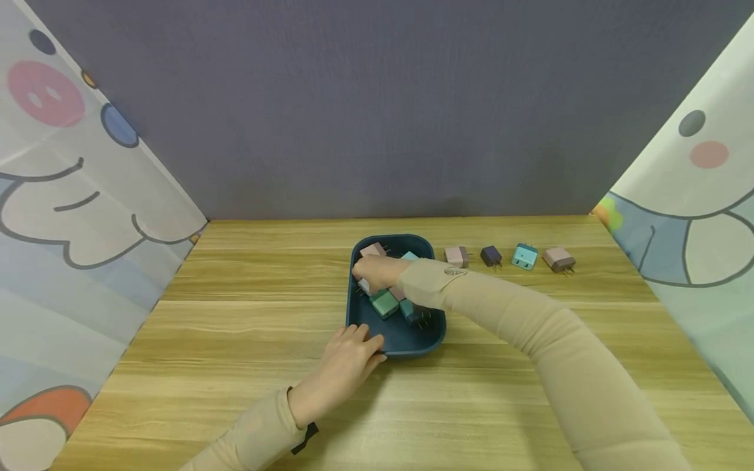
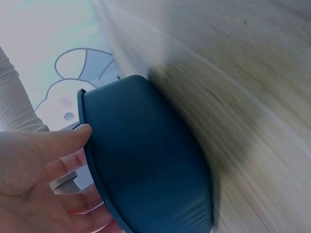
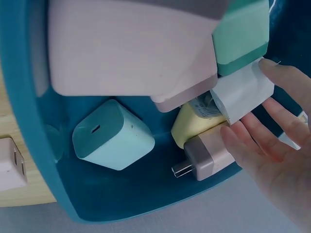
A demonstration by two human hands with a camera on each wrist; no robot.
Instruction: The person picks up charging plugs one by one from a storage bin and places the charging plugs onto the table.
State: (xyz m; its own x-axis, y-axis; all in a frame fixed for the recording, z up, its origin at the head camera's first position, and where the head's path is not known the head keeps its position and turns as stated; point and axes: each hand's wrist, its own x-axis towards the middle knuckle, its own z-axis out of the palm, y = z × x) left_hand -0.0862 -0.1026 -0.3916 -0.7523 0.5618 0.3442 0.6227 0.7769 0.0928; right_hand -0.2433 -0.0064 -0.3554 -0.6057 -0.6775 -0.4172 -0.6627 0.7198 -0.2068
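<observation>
A dark blue bin (image 1: 412,343) full of wall chargers stands on the table. My left hand (image 1: 347,360) grips its near left rim, thumb (image 2: 73,141) outside and fingers inside. Reaching across into the bin, my right hand (image 1: 379,271) pinches a white charger (image 3: 245,90) between thumb and fingers; one fingertip also touches a pink charger (image 3: 209,150) beside it. Close by lie a yellow charger (image 3: 189,126) and a green charger (image 1: 385,303). Apart from these sits a light blue charger (image 3: 114,136). A teal charger (image 1: 412,313) shows its prongs under the right sleeve.
Right of the bin, a row of chargers lies on the wooden table (image 1: 265,294): a pink one (image 1: 455,256), a dark purple one (image 1: 491,256), a light blue one (image 1: 524,256) and a second pink one (image 1: 558,258). Behind the table rises a grey wall (image 1: 383,111).
</observation>
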